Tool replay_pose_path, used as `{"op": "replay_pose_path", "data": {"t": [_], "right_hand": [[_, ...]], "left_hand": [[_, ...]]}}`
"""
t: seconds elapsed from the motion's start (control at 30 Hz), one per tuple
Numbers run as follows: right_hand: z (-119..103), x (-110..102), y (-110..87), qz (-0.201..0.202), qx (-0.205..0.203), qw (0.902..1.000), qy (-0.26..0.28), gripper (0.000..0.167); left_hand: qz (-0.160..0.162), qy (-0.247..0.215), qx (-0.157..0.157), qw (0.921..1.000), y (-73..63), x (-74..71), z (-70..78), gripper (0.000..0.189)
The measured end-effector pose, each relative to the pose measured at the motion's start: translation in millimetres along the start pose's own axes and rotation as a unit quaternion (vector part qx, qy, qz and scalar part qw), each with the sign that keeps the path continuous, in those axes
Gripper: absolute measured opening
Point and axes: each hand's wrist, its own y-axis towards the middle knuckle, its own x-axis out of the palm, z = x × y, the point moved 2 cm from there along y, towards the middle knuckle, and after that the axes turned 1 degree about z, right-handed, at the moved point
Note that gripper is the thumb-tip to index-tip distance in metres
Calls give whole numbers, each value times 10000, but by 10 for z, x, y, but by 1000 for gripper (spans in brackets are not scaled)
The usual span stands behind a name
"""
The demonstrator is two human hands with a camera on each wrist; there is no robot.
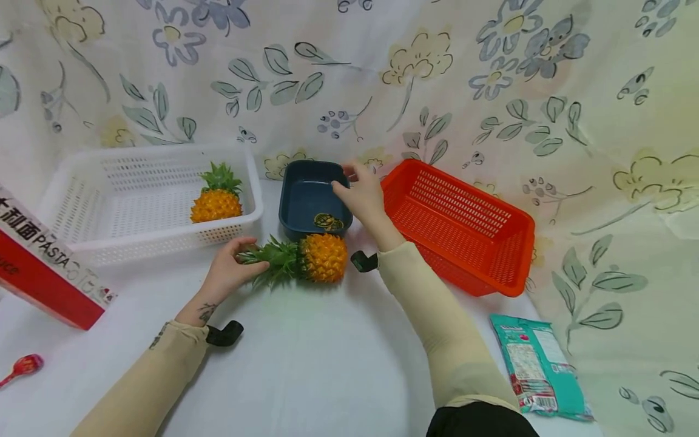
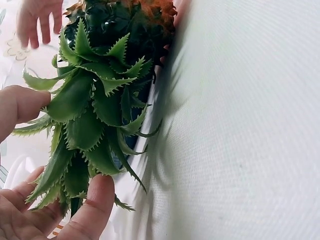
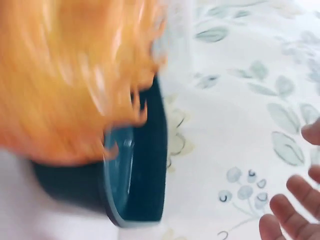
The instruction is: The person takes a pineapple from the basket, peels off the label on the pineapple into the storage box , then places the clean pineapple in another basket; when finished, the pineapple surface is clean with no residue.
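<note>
An orange pineapple (image 1: 326,258) with a green leafy crown lies on its side on the white cloth, in front of a dark blue rectangular dish (image 1: 306,197). My left hand (image 1: 229,270) holds the crown, its thumb and fingers around the leaves (image 2: 85,120). Over the dish's right rim is my right hand (image 1: 364,197), fingers spread and bent slightly, with nothing between them. In the right wrist view the pineapple (image 3: 65,75) is blurred and hides part of the dish. A small yellow-and-black patterned patch (image 1: 327,222) shows inside the dish; what it is cannot be told.
At the left stands a white perforated basket (image 1: 125,206) holding another pineapple (image 1: 216,205). A red basket (image 1: 459,230) is on the right, with a teal packet (image 1: 540,367) nearer. A red pasta box (image 1: 49,267) and a red lollipop-like item (image 1: 26,365) are far left.
</note>
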Motion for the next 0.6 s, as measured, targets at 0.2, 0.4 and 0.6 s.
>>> {"op": "replay_pose_path", "data": {"t": [0.2, 0.4, 0.6], "right_hand": [[124, -75, -343, 951, 325, 9777, 1846, 41], [284, -51, -727, 1543, 719, 9493, 2642, 42], [483, 3, -1037, 1992, 1326, 9301, 2786, 34]], "left_hand": [[-23, -19, 20, 10000, -16, -13, 5, 65], [-6, -59, 95, 9999, -12, -11, -6, 63], [-14, -2, 146, 9999, 12, 3, -36, 63]]}}
